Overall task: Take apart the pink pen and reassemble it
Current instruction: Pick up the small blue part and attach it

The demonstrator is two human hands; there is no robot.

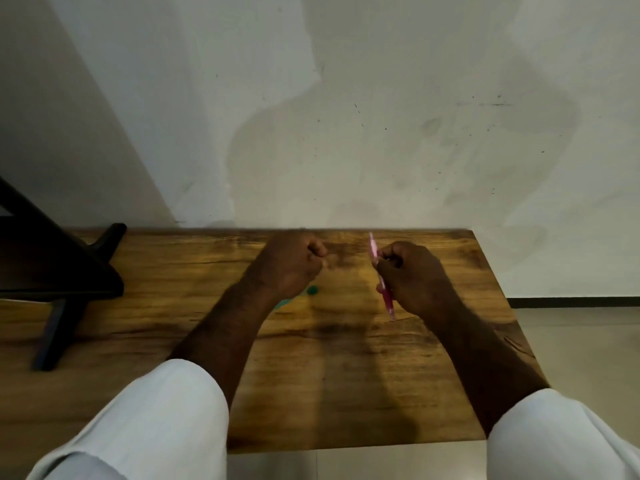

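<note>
Hands work above the far edge of the table (346, 393): right hand (412, 275) grips the pink pen (381, 275); left hand (294, 265) is fisted, perhaps pinching some small part. Refitting probably comes next, needing careful alignment.

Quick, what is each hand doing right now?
Left hand: closed in a fist above the table; whether it holds anything cannot be told.
Right hand: closed around the pink pen, holding it roughly upright.
</note>
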